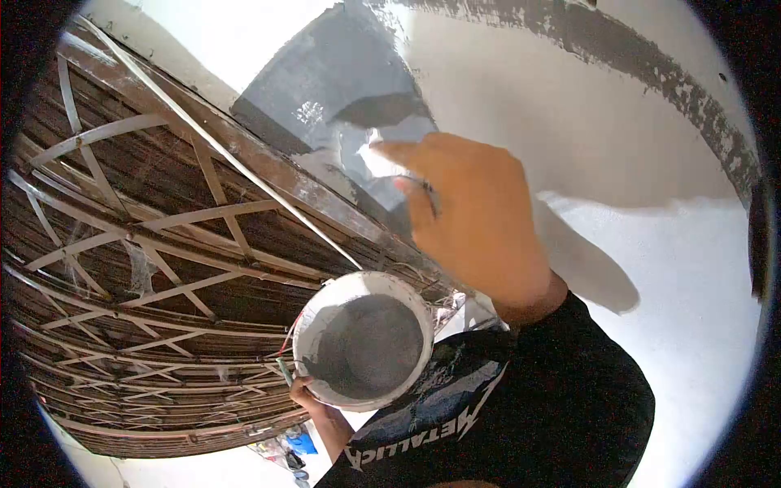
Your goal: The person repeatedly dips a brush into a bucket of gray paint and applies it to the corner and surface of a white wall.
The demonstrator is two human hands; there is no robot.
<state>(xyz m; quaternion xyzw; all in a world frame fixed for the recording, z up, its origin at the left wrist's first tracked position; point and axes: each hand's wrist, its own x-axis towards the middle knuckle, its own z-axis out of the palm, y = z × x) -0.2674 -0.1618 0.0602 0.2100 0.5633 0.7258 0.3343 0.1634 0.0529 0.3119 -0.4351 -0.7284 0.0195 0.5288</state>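
My right hand [472,215] is raised against the wall, index finger stretched forward and thumb below it. The fingers are closed on a putty knife [381,160], whose blade is partly lost in glare and whose handle is mostly hidden. Behind it is a dark grey coated patch [325,73] on the wall, with a paler smeared area around the blade. My left hand [303,393] grips the rim side of a white bucket [306,321], held near my chest. Grey paste [374,346] lies inside the bucket.
A folding metal lattice gate [154,236] fills the left side, with a thin white pipe [211,138] along its edge. A grey band [643,61] curves across the pale wall at upper right. Low down are a blue item [301,442] and other small objects.
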